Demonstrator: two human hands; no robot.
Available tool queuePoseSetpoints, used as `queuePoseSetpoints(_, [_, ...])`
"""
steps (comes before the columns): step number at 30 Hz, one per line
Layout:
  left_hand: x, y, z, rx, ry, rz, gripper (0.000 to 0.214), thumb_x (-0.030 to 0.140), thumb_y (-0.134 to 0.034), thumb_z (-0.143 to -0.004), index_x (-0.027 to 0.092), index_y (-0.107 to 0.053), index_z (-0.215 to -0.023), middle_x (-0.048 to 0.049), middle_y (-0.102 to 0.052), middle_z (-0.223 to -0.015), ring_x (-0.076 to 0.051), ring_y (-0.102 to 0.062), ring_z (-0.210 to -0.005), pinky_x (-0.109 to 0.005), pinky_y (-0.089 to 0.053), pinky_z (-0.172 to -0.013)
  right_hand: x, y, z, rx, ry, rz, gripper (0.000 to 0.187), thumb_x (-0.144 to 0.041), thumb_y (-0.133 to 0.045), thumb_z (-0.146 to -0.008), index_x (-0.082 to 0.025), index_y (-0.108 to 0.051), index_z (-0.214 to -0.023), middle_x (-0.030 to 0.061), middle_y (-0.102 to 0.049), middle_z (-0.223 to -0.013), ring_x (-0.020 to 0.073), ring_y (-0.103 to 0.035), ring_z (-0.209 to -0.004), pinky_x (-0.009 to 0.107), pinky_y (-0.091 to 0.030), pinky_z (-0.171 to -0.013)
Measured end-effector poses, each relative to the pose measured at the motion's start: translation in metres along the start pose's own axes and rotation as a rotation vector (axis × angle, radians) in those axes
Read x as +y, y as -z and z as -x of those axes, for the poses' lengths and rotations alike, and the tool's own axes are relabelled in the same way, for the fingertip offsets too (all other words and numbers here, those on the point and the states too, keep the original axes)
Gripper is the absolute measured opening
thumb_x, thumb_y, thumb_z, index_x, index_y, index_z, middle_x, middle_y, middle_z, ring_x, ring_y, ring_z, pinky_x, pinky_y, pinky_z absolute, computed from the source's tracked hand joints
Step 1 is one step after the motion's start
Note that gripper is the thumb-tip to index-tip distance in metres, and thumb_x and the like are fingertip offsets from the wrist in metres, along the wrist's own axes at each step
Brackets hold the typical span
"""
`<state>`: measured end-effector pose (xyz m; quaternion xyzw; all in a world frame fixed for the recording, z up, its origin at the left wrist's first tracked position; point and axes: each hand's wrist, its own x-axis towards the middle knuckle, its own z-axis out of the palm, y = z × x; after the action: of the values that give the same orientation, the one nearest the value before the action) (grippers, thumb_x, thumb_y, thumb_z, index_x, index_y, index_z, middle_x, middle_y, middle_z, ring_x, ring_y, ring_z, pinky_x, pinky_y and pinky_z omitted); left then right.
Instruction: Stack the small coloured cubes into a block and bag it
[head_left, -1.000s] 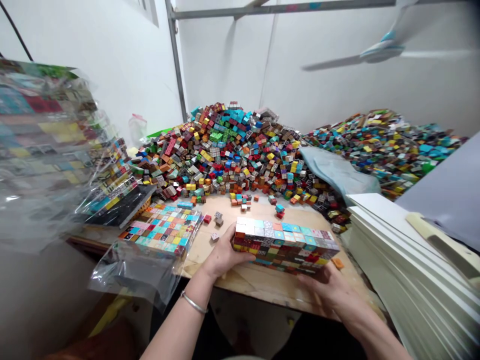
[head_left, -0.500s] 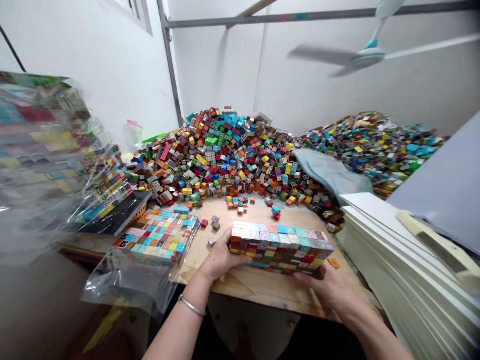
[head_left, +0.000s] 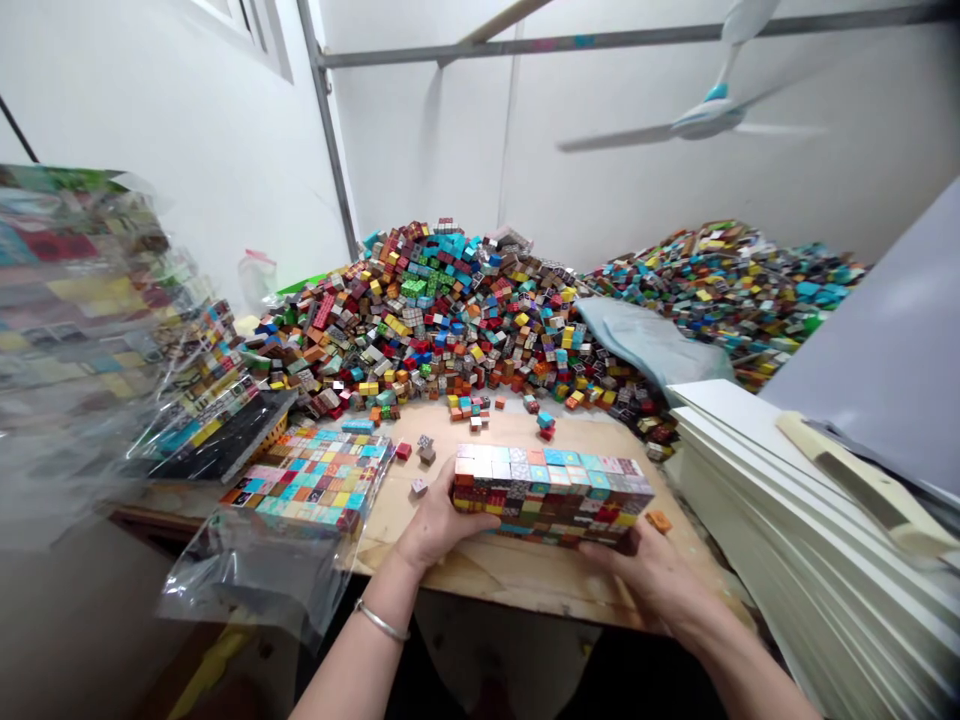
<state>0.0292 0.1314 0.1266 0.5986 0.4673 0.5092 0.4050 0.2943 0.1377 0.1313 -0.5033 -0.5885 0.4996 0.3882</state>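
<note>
From where I stand, the brick of small patterned cubes (head_left: pixel 551 500) sits at the lower centre of the frame, over the wooden tabletop (head_left: pixel 517 585), long side toward the person; whether its underside bears on the wood I can't tell. The left hand (head_left: pixel 435 520) is clamped on its left end, thumb along the front face. The right hand (head_left: pixel 660 570) closes around the lower right corner, thumb under the front edge. The step in hand looks like squaring and steadying the brick between two palms. I'd judge the next move calls for even pressure from both ends, since the cubes could slip out of line if one side eases.

To the left of centre lies a flat slab of cubes (head_left: pixel 315 475), its clear plastic bag (head_left: pixel 255 575) hanging over the table edge. A red cube (head_left: pixel 403 451) lies just beside it; an orange cube (head_left: pixel 659 521) lies near the right hand. Across the middle rises a big heap of cubes (head_left: pixel 442 330).

As for writing, I can read none: the cube faces carry prints too small to make out, and no brand shows.
</note>
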Motion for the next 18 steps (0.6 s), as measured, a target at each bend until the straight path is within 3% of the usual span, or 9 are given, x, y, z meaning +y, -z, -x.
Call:
queuePoseSetpoints(2, [-0.001, -0.002, 0.003, 0.031, 0.000, -0.031, 0.085, 0.030, -0.081, -0.060, 0.018, -0.037, -0.132, -0.0094, -0.056, -0.126, -0.027, -0.050, -0.118, -0.042, -0.038, -0.104, -0.002, 0.000, 0.000, -0.003, 0.015, 0.004, 0.046, -0.037, -0.073, -0.067, -0.026, -0.059, -0.109, 0.0061, -0.064, -0.119, 0.0312, -0.056, -0.112, 0.045, -0.046, -0.096])
queuePoseSetpoints(6, [-0.001, -0.007, 0.013, 0.196, -0.054, -0.169, 0.114, 0.035, -0.081, -0.060, 0.025, -0.004, -0.144, -0.0126, -0.025, -0.148, -0.029, -0.025, -0.136, -0.045, -0.024, -0.112, -0.003, 0.000, 0.001, -0.003, 0.030, 0.016, 0.046, -0.039, -0.073, -0.065, -0.026, -0.061, -0.107, 0.0059, -0.066, -0.115, 0.0318, -0.059, -0.109, 0.046, -0.047, -0.094])
queuePoseSetpoints(11, [0.032, -0.006, 0.027, 0.317, -0.252, -0.469, 0.113, 0.036, -0.079, -0.065, 0.031, 0.001, -0.144, -0.0126, -0.013, -0.151, -0.033, -0.017, -0.138, -0.051, -0.022, -0.111, -0.007, 0.001, 0.003, 0.005, 0.013, 0.029, 0.046, -0.039, -0.074, -0.063, -0.024, -0.061, -0.105, 0.0065, -0.068, -0.110, 0.0312, -0.061, -0.104, 0.045, -0.048, -0.092])
queuePoseSetpoints(14, [0.068, -0.005, 0.021, 0.177, -0.477, -0.796, 0.110, 0.033, -0.077, -0.066, 0.031, 0.001, -0.144, -0.0118, -0.010, -0.152, -0.033, -0.010, -0.139, -0.053, -0.017, -0.112, -0.005, 0.002, 0.003, -0.032, 0.018, -0.015, 0.049, -0.038, -0.074, -0.064, -0.022, -0.060, -0.108, 0.0066, -0.068, -0.111, 0.0298, -0.060, -0.105, 0.044, -0.047, -0.093])
queuePoseSetpoints(18, [0.103, -0.012, -0.007, -0.067, -0.511, -1.081, 0.115, 0.027, -0.082, -0.058, 0.030, -0.007, -0.144, -0.0087, -0.008, -0.154, -0.035, -0.002, -0.140, -0.053, -0.010, -0.112, 0.002, 0.003, 0.002, -0.089, 0.063, -0.123, 0.057, -0.037, -0.073, -0.067, -0.020, -0.055, -0.118, 0.0081, -0.064, -0.118, 0.0281, -0.058, -0.109, 0.042, -0.044, -0.096])
